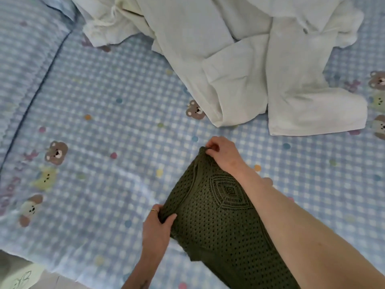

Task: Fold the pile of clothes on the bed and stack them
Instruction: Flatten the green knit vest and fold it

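Left hand [155, 226] and right hand [224, 152] are pinching the top edge of a green knit top [218, 222] over the checked bedsheet [104, 84]; white clothes [239, 59] are lying beyond, open sheet leftward.

The bed [104, 90] wears a blue-and-white checked sheet printed with bears and coloured dots. A heap of white garments [239, 59] lies on it at the far side.
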